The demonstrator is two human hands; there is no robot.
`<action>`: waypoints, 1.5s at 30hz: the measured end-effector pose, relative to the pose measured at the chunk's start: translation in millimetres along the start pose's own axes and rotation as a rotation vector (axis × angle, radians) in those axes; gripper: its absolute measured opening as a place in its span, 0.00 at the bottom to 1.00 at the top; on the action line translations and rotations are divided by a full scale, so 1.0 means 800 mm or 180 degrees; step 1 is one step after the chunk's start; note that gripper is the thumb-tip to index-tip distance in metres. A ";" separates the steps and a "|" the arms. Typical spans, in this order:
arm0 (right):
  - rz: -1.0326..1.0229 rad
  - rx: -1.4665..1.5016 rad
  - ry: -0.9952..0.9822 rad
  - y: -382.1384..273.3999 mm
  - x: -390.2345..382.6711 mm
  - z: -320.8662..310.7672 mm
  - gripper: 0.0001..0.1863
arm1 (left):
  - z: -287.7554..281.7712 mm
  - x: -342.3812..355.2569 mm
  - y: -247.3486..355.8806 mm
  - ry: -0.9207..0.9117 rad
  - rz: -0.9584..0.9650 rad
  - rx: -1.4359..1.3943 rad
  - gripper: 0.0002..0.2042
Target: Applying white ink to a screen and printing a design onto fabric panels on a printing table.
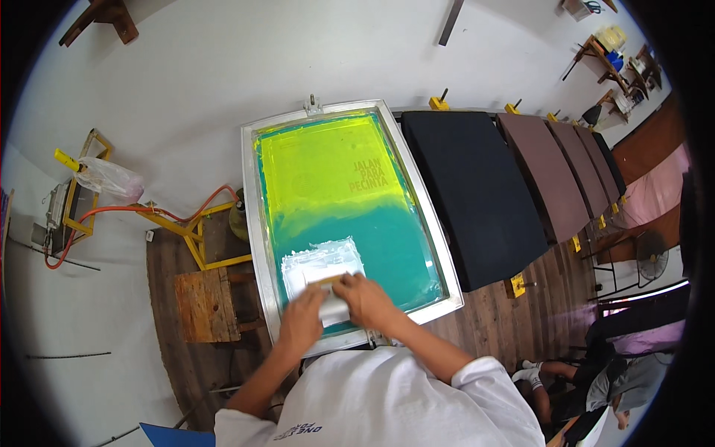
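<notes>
Both my hands grip a squeegee (328,281) with a pale wooden edge, held low over a screen-printing frame (255,194). My left hand (302,313) closes round its left end, slightly blurred. At the other end is my right hand (365,299), fingers wrapped over the top. White ink (320,257) lies thick on the mesh just beyond the squeegee, toward the lower left of the screen. The mesh is yellow-green (313,160) in its far part, with some lettering, and teal (372,242) nearer me. My hands partly hide the squeegee's blade.
A black printing board (469,194) stands right beside the frame, with brown boards (547,175) beyond. A wooden stool (205,305) and an orange hose (164,214) are at left. A seated person (618,387) is at lower right, near a fan (652,255).
</notes>
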State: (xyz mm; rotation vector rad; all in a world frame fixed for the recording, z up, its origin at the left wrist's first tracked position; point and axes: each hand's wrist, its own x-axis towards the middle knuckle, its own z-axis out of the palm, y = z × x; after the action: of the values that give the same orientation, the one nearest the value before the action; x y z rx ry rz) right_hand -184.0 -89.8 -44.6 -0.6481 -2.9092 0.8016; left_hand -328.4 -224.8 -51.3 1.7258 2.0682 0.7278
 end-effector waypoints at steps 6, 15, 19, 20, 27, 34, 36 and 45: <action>0.0038 0.0199 -0.0654 -0.034 -0.055 -0.014 0.22 | -0.027 -0.049 0.048 -0.0468 -0.0182 -0.0282 0.26; 0.0016 -0.0110 -0.0209 -0.008 0.090 -0.043 0.19 | -0.070 0.063 -0.019 0.0077 -0.0429 -0.0249 0.20; 0.0076 0.0101 -0.0119 -0.006 0.076 -0.024 0.21 | -0.060 0.050 -0.017 -0.0144 -0.0511 -0.0232 0.22; 0.0041 0.0122 -0.0078 -0.008 0.067 -0.020 0.21 | -0.057 0.041 -0.015 -0.0187 -0.0460 -0.0275 0.23; 0.0068 0.0301 -0.0218 -0.033 -0.032 0.001 0.21 | -0.024 -0.039 0.027 -0.0437 -0.0337 -0.0282 0.26; 0.0076 0.0216 -0.0518 -0.032 -0.009 -0.037 0.18 | -0.063 0.000 0.035 -0.0836 -0.0688 -0.0653 0.21; 0.0172 -0.0011 -0.0183 -0.027 0.019 -0.042 0.18 | -0.054 0.023 0.016 -0.0279 -0.0399 -0.0625 0.22; -0.0043 -0.0073 -0.0030 -0.034 -0.055 0.012 0.23 | 0.006 -0.057 0.030 -0.0277 -0.0221 -0.0042 0.29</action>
State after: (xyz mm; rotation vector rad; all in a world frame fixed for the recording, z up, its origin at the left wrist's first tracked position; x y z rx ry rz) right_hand -155.8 -133.6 -36.4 -0.6277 -2.9323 0.7731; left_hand -297.9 -265.4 -43.7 1.6402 2.0488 0.6329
